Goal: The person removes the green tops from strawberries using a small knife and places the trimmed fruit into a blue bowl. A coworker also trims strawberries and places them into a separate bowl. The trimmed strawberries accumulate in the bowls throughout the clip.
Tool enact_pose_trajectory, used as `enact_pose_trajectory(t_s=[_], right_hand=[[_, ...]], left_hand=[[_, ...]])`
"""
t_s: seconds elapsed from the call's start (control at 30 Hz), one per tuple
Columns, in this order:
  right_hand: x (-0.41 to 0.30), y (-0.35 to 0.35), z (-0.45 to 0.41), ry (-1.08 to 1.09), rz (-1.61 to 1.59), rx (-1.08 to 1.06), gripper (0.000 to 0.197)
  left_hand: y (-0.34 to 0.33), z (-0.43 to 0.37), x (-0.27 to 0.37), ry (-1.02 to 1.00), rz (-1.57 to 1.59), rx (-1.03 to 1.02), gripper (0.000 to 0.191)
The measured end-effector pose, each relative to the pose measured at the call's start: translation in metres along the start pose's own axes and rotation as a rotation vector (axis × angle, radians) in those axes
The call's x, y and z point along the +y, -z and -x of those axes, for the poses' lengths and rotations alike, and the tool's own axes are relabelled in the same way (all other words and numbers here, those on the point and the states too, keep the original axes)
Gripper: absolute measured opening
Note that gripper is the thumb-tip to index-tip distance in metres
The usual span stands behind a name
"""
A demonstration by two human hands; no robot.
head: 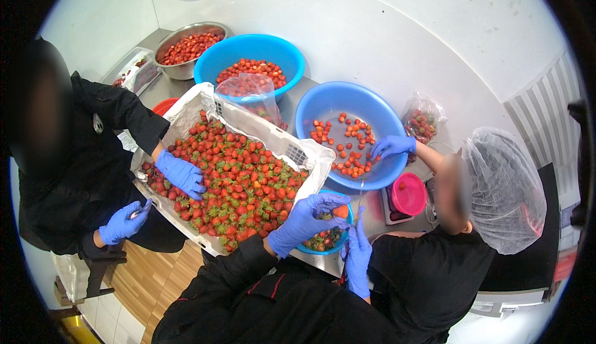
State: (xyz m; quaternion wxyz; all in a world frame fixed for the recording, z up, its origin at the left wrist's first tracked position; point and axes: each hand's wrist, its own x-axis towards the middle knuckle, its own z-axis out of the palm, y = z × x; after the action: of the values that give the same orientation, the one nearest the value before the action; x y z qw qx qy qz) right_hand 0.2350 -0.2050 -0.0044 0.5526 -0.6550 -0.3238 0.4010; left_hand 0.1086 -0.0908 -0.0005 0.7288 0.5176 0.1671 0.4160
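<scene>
My left hand (309, 223), in a blue glove, pinches a strawberry (341, 211) between thumb and fingers. It is above a small blue bowl (348, 232) that holds green strawberry tops and trimmings. Close by on the right, my gloved right hand (357, 255) is raised beside the bowl's rim. A narrow red tool (343, 276) shows at its palm, mostly hidden by the fingers. Left of the bowl, a white plastic crate (260, 123) lined with white sheeting is heaped with whole strawberries (237, 171) with green leaves.
A blue basin (311, 106), a brighter blue basin (251, 43) and a steel bowl (179, 71) hold hulled strawberries. A pink bowl (409, 195) sits on a scale. A co-worker's hand (181, 174) is in the crate; another's (393, 147) is in the basin.
</scene>
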Motion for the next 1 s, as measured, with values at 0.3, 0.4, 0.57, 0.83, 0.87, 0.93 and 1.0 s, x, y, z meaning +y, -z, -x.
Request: enact_pose_trajectory(t_s=[0.3, 0.4, 0.57, 0.83, 0.87, 0.93, 1.0], right_hand=[[0.037, 0.004, 0.017, -0.040, 0.126, -0.076, 0.054], [0.038, 0.005, 0.020, -0.076, 0.104, -0.065, 0.054], [0.040, 0.005, 0.025, -0.025, 0.127, -0.057, 0.052], [0.044, 0.003, 0.035, -0.020, 0.126, -0.075, 0.051], [0.044, 0.005, 0.037, -0.071, 0.109, -0.078, 0.051], [0.047, 0.007, 0.039, -0.119, 0.096, -0.081, 0.051], [0.050, 0.009, 0.039, -0.117, 0.099, -0.087, 0.052]], left_hand=[[0.003, -0.001, -0.001, -0.142, -0.222, -0.012, 0.041], [0.002, 0.000, 0.001, -0.160, -0.254, -0.021, 0.040], [0.002, 0.000, 0.009, -0.052, -0.243, -0.002, 0.037], [-0.003, -0.016, 0.043, 0.102, 0.085, 0.078, 0.035], [-0.003, -0.016, 0.047, 0.107, 0.146, 0.033, 0.038], [-0.004, -0.017, 0.053, 0.142, 0.328, -0.018, 0.042], [-0.006, -0.016, 0.055, 0.165, 0.451, -0.047, 0.046]])
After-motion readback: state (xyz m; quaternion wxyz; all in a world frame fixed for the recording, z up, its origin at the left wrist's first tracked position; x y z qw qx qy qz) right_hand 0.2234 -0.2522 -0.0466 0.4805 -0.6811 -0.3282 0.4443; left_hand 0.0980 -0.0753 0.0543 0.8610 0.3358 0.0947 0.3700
